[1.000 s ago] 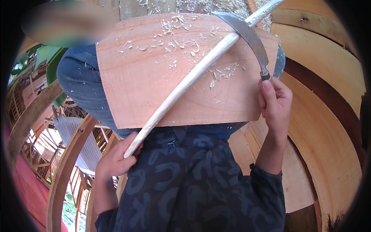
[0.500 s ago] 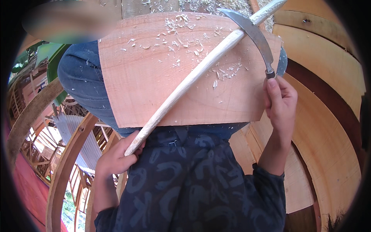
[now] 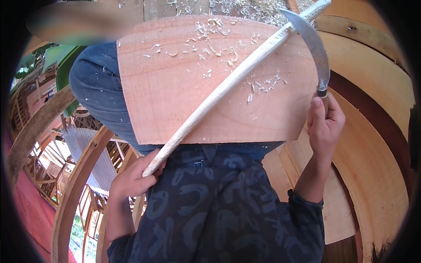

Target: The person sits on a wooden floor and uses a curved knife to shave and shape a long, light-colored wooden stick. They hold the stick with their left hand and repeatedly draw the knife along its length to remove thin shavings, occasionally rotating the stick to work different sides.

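A long pale stick [image 3: 219,93], stripped of bark, runs slantwise over a wooden board [image 3: 175,105] on my lap. My left hand [image 3: 136,175] is closed round its near end, close to my waist. In my right hand [image 3: 325,122] is the handle of a sickle [image 3: 316,50], beyond the board's right edge. The curved grey blade points away from me, and its tip end lies across the stick near the far end; whether it touches the wood I cannot tell.
Curled wood shavings [image 3: 215,28] are scattered over the board, with more heaped on the planks [image 3: 160,9] beyond. Curved wooden boards [image 3: 368,65] line the right side. To the left are wooden rails [image 3: 81,188], a corrugated sheet [image 3: 90,153] and green leaves [image 3: 66,65].
My right hand has moved the sickle to the right, toward the stick's far end. My left hand keeps its grip on the near end. The view has shifted slightly.
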Demonstrator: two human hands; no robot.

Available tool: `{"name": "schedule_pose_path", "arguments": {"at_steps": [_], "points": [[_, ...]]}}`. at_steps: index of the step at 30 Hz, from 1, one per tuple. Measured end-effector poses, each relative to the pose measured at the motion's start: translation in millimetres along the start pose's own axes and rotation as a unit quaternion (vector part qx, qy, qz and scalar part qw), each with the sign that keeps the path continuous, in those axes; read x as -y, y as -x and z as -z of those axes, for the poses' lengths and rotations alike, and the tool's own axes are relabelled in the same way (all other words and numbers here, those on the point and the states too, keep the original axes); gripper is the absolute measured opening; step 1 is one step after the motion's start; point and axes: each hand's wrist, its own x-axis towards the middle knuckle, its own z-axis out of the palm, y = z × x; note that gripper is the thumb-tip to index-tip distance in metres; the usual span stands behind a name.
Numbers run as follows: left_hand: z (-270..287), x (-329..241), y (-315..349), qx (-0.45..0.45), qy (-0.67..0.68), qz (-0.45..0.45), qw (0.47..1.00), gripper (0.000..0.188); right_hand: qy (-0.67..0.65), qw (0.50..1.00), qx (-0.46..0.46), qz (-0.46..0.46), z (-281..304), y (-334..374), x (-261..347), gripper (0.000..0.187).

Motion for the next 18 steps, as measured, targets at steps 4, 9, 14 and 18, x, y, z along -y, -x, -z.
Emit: {"name": "schedule_pose_path", "arguments": {"at_steps": [4, 9, 14, 18], "points": [[-1, 3, 0, -0.011, 0.015, 0.022, 1.0, 0.037, -0.034, 0.984, 0.132, -0.111, -7, 4, 20, 0.027], [-3, -5, 0, -0.018, 0.002, 0.025, 1.0, 0.037, -0.082, 0.981, 0.125, -0.124, -20, 10, 21, 0.03], [-1, -1, 3, -0.011, 0.008, 0.024, 1.0, 0.04, 0.02, 0.997, 0.057, -0.037, -1, -7, 10, 0.025], [-2, -2, 2, -0.007, 0.004, 0.011, 1.0, 0.042, 0.155, 0.973, -0.116, 0.126, -19, -4, -4, 0.019]]}}
